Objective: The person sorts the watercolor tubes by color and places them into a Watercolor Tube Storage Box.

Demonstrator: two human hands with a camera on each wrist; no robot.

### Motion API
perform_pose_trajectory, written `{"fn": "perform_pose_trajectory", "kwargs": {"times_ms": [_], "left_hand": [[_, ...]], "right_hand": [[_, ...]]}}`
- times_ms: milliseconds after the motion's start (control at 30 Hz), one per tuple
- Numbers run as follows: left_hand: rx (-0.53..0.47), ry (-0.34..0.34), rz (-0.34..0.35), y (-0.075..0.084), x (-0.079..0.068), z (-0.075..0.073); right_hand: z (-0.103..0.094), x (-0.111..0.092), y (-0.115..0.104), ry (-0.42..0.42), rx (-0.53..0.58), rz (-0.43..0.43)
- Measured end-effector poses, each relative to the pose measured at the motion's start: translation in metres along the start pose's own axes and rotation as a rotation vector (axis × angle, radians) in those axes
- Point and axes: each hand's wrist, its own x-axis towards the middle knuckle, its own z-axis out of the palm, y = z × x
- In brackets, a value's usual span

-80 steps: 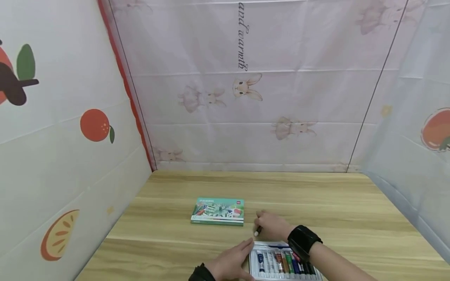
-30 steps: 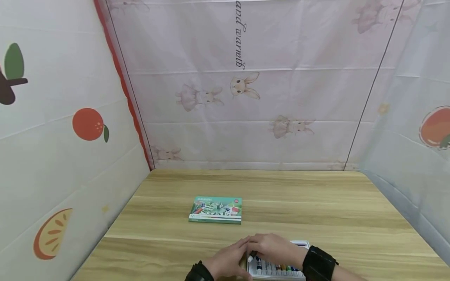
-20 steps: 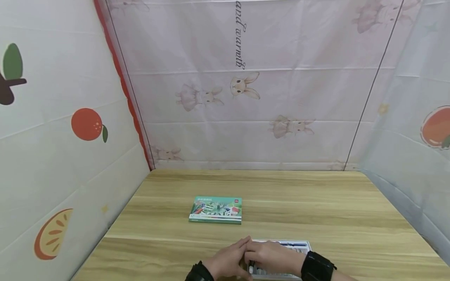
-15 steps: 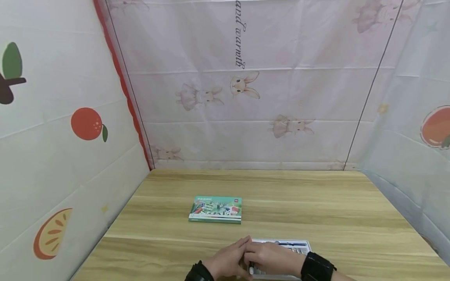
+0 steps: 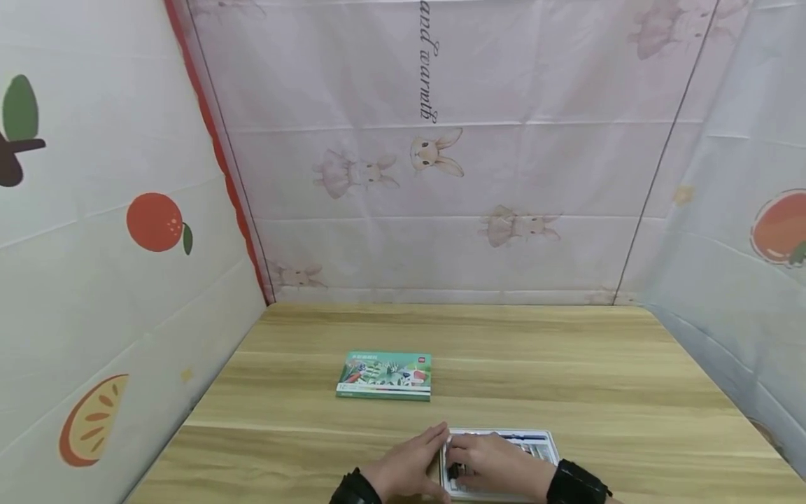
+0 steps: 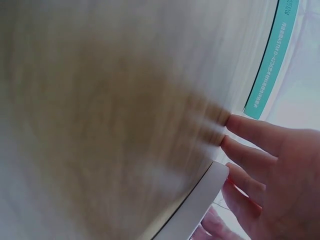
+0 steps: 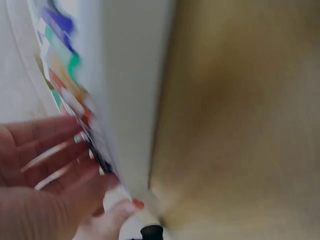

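Observation:
A white tray [image 5: 550,444] of paint tubes [image 7: 70,82] lies near the table's front edge. My left hand [image 5: 408,465] rests along its left side with fingers extended; in the left wrist view, my fingers touch the tray's white wall [image 6: 197,202]. My right hand [image 5: 497,462] is over the tray and covers most of the tubes. Beneath its fingers, at the tray's left end, lies a dark paint tube [image 5: 454,471]. In the right wrist view, the fingers [image 7: 45,130] are loosely extended beside the dark tube [image 7: 100,156].
A green illustrated box [image 5: 384,376] lies flat on the wooden table [image 5: 535,364], beyond the tray. A slim dark-blue stick, like a paintbrush [image 5: 527,437], lies along the tray's far edge. Printed cloth walls [image 5: 390,252] enclose the table's back and sides.
My right hand carried the dark tube from beyond the tray to its left end. Its fingers have since loosened and drawn slightly right. The left hand has stayed at the tray's side.

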Motion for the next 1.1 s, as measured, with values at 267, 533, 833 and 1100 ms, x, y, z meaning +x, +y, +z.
{"fn": "perform_pose_trajectory", "kwargs": {"times_ms": [267, 533, 833, 1100], "left_hand": [[0.014, 0.004, -0.031, 0.004, -0.001, -0.005], [0.175, -0.026, 0.071, 0.023, -0.001, 0.005], [0.23, -0.136, 0.067, 0.064, -0.001, 0.021], [0.414, -0.045, -0.073, 0.076, 0.015, 0.03]], "right_hand": [[-0.004, -0.012, -0.019, 0.051, 0.052, 0.175], [-0.035, -0.057, -0.03, 0.004, 0.057, 0.721], [-0.021, -0.069, -0.052, -0.13, 0.139, 0.801], [-0.018, -0.059, -0.046, -0.106, 0.11, 0.853]]}}
